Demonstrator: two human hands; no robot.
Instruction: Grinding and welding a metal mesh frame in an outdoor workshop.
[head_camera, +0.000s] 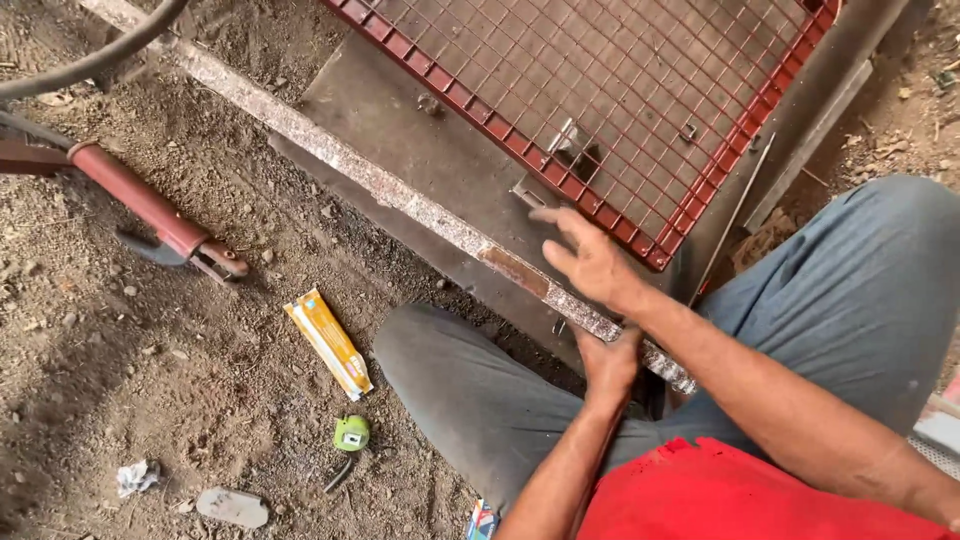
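Head view. The person sits on bare dirt ground (150, 380) with knees raised, in grey trousers and a red shirt.

The right hand (590, 262) is open, fingers spread and slightly curved, palm down. It hovers over, or rests lightly on, the lower edge of the red mesh panel (620, 90); whether it touches cannot be told. It grips nothing. The red mesh panel is a red-painted frame filled with wire grid. It lies tilted on a dark steel plate (420, 150), and its near corner is just beside the right wrist.

The left hand (610, 365) is lower, against the rusty flat bar (420, 210). The fingers curl toward the bar edge between the knees. How firmly they close on it cannot be told, because the hand is seen from the back. The rusty flat bar runs diagonally from upper left to the left hand, along the near edge of the steel plate.

A thin steel rod (735, 215) lies to the right of the panel corner.

On the ground to the left lie:
- a red electrode holder (160, 215) with its cable;
- an orange-and-white packet (328, 343);
- a green tape measure (351, 433), near the left knee;
- a crumpled scrap of paper (136, 477).
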